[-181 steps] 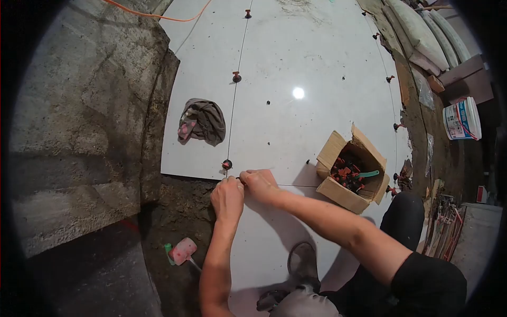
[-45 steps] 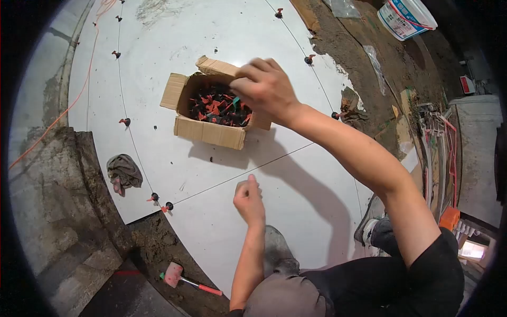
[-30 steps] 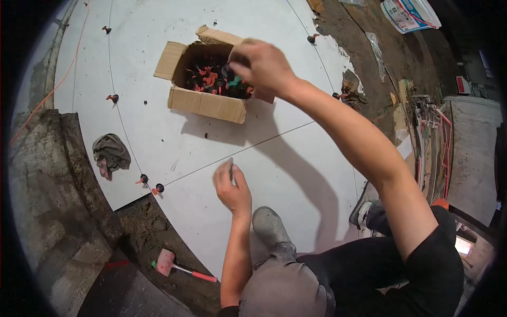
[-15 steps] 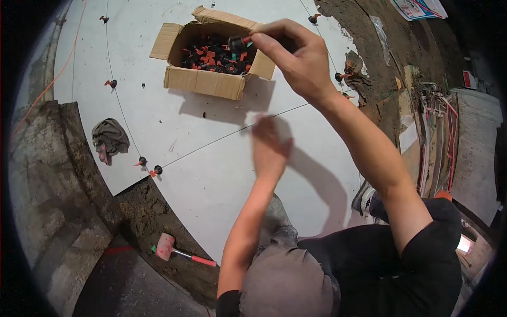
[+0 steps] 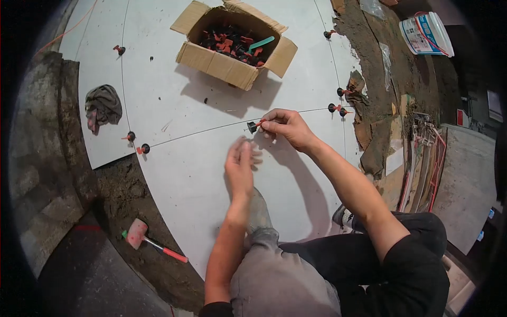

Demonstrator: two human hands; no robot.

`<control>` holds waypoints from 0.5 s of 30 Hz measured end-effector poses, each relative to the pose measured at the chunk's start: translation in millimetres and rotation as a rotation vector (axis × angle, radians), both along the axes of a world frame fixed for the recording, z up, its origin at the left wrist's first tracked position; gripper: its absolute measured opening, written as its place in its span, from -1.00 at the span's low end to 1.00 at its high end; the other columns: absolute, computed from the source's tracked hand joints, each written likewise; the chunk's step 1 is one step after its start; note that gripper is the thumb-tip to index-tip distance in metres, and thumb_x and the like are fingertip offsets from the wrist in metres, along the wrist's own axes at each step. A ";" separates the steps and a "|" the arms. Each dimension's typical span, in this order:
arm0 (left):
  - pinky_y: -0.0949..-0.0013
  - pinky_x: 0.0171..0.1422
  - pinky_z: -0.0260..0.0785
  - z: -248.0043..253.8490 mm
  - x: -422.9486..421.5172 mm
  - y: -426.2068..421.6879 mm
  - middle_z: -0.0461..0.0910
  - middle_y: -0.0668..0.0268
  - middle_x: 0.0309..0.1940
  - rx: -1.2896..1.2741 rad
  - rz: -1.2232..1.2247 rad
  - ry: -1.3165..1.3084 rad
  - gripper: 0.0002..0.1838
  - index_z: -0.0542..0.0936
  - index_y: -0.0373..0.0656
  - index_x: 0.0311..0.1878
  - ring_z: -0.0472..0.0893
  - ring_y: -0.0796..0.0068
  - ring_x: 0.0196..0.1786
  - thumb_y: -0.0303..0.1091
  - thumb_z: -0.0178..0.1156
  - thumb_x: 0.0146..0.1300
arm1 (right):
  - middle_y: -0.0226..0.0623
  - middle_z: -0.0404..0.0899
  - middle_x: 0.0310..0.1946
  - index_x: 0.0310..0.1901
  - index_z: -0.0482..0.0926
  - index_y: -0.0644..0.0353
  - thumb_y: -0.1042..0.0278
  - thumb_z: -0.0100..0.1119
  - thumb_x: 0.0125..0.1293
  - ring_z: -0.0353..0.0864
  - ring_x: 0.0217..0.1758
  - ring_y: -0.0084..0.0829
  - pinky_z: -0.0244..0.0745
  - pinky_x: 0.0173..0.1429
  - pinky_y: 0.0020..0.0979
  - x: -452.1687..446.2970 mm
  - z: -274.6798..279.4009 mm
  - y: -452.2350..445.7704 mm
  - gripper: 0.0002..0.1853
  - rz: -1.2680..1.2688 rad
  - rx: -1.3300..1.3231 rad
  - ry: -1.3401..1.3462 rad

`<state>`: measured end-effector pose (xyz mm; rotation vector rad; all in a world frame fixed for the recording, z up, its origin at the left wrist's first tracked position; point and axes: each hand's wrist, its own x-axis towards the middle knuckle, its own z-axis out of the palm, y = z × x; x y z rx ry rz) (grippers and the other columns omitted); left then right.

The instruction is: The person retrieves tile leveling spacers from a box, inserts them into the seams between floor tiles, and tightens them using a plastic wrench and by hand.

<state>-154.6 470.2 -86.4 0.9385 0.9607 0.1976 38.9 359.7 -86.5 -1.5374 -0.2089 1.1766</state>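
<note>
Pinching a clip [image 5: 252, 126] aimed at eight o'clock, the right hand [image 5: 290, 129] hovers; at seven, the blurred left hand [image 5: 240, 168] seems open.

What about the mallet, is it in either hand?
No, the mallet lies on dirt beside the white tiles, away from the left hand and the right hand, which pinches a red-and-black clip.
</note>
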 end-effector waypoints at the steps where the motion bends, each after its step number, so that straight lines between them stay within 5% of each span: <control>1: 0.46 -0.11 0.58 2.8 3.9 6.6 0.86 0.26 0.01 0.010 0.096 -0.036 -0.55 0.72 -0.30 0.50 0.79 0.57 -0.05 -0.18 0.34 0.78 | -0.33 0.90 -0.06 0.13 0.84 0.31 0.27 0.51 0.70 0.81 -0.12 -0.55 0.72 -0.03 -0.40 -2.7 -1.4 1.8 -0.75 0.004 0.005 0.004; 4: 0.48 -0.12 0.55 4.4 11.6 16.7 0.85 0.27 0.09 0.129 0.007 -0.027 -0.51 0.68 -0.33 0.51 0.76 0.60 -0.05 -0.16 0.35 0.78 | -0.32 0.89 -0.06 0.14 0.85 0.34 0.26 0.51 0.70 0.80 -0.12 -0.56 0.72 -0.02 -0.39 -4.2 -4.4 5.1 -0.73 0.018 -0.023 -0.065; 5: 0.38 -0.04 0.66 -2.0 11.5 14.2 0.88 0.22 0.02 0.178 0.007 0.039 -0.56 0.73 -0.35 0.41 0.84 0.49 -0.05 -0.15 0.34 0.80 | -0.32 0.89 -0.08 0.14 0.85 0.34 0.26 0.51 0.70 0.79 -0.12 -0.56 0.73 -0.01 -0.38 -2.4 -4.6 7.3 -0.73 0.022 -0.054 -0.139; 9: 0.45 -0.11 0.55 -3.4 4.3 0.1 0.86 0.32 -0.11 0.051 -0.013 0.173 -0.68 0.79 -0.24 0.27 0.74 0.59 -0.18 -0.17 0.34 0.78 | -0.31 0.88 -0.14 0.11 0.87 0.34 0.26 0.50 0.70 0.78 -0.11 -0.56 0.74 0.02 -0.33 6.3 -1.3 21.9 -0.74 0.089 -0.147 -0.427; 15: 0.44 -0.12 0.57 -26.5 -13.2 -21.5 0.85 0.32 -0.14 0.036 -0.031 0.086 -0.73 0.80 -0.24 0.20 0.75 0.58 -0.18 -0.22 0.30 0.80 | -0.14 0.89 -0.13 0.09 0.89 0.26 0.31 0.53 0.63 0.86 -0.14 -0.26 0.75 0.05 -0.22 3.0 2.2 36.2 -0.80 0.293 -0.191 -0.931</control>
